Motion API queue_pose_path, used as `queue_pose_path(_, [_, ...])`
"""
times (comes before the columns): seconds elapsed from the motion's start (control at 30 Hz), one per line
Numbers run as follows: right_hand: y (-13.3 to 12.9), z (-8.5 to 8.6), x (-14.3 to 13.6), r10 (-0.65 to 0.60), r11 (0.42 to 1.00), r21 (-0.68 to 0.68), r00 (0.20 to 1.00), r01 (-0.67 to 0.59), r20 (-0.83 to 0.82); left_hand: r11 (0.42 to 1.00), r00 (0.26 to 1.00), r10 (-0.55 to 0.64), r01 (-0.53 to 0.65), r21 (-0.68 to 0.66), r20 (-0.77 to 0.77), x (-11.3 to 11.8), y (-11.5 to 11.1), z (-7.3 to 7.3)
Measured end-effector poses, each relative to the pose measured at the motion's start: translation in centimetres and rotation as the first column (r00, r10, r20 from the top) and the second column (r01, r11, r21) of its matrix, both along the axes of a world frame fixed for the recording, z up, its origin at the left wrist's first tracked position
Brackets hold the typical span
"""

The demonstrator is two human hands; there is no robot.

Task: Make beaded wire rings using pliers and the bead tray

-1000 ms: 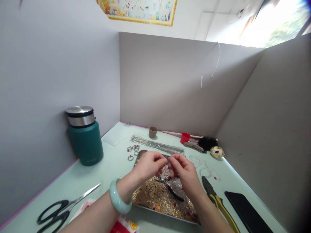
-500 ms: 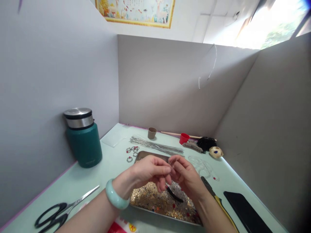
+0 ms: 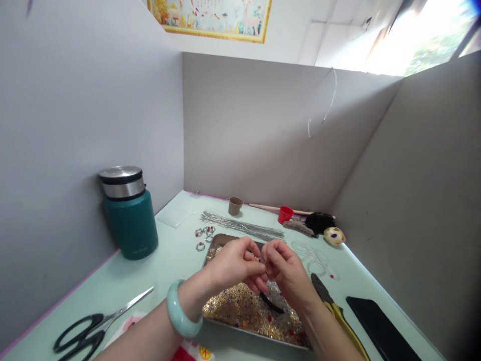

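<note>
Above a metal tray (image 3: 216, 245) of gold, silver and red beads (image 3: 240, 305), my two hands meet at the fingertips. My left hand (image 3: 240, 263), with a pale green bangle (image 3: 179, 310) on the wrist, is closed in a pinch. My right hand (image 3: 282, 268) is also pinched, its fingertips touching the left ones. Whatever lies between the fingers is too small to make out. A black curved tool piece (image 3: 271, 303) rests on the beads below the hands. Several small beaded rings (image 3: 205, 232) lie behind the tray on the left.
Scissors (image 3: 101, 323) and a green flask (image 3: 131, 215) stand left. Metal wires (image 3: 242, 225), a brown cup (image 3: 235, 205) and a red cup (image 3: 285, 214) are behind. Right are clear cord (image 3: 313, 258), yellow-handled pliers (image 3: 338, 313) and a black phone-like slab (image 3: 379, 328).
My left hand has shifted slightly to the right and its fingers have bent more, uncovering more of the tray's left corner. My right hand has barely moved.
</note>
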State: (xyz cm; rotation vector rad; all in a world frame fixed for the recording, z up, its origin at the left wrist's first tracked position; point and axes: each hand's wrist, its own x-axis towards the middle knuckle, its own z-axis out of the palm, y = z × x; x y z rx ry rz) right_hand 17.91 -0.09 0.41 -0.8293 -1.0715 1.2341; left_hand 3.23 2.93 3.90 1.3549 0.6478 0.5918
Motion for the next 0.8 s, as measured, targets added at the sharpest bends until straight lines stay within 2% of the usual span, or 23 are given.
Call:
queue_pose_path(0.17, [0.1, -0.5, -0.1, -0.026, 1.000, -0.009, 0.996, 0.027, 0.082, 0.980, 0.991, 0.099, -0.081, 0.184, -0.089, 0.0, 0.1, -0.7])
queue_pose_path(0.27, [0.0, -0.2, -0.1, -0.070, 0.997, 0.053, 0.977, 0.061, 0.200, 0.964, 0.982, 0.106, -0.062, 0.258, -0.159, -0.5, 0.3, -0.5])
queue_pose_path(0.4, [-0.2, -0.2, -0.2, -0.089, 0.993, 0.105, 0.931, 0.055, 0.353, 0.969, 0.975, 0.092, -0.040, 0.245, -0.204, -1.0, 0.4, 0.2])
queue_pose_path(0.53, [-0.4, -0.5, -0.5, -0.123, 0.988, 0.144, 0.879, 0.063, 0.461, 0.960, 0.960, 0.102, -0.025, 0.280, -0.261, -0.8, 0.3, 0.2])
queue_pose_path(0.67, [-0.3, -0.8, -0.5, -0.159, 0.984, 0.147, 0.846, 0.097, 0.510, 0.966, 0.955, 0.107, -0.034, 0.257, -0.275, -0.6, 0.3, -0.3])
queue_pose_path(0.8, [-0.2, -0.9, -0.8, -0.163, 0.986, 0.116, 0.849, 0.120, 0.503, 0.959, 0.945, 0.163, -0.085, 0.270, -0.284, -0.6, 0.4, -0.6])
